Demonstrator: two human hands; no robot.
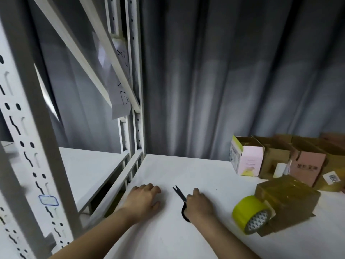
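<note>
Grey curtain backs a white bench (pixel 186 169), with a metal rack (pixel 28 128) along its left edge. Near the front edge the left hand (pixel 143 200) rests loosely curled, holding nothing. Just beside it the right hand (pixel 199 206) grips black scissors (pixel 179 194), whose tips are slightly parted and point away. As I judge it, a careless swing could nick the left hand, or catch the tape roll (pixel 246 212) further right.

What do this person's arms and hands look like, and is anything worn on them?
Both are bare. The left hand and right hand have no gloves, and no watch or bracelet shows at either wrist; the picture is too blurred to rule out a ring. The left forearm and right forearm are uncovered down to the picture's lower edge, with no sleeve in view.
</note>
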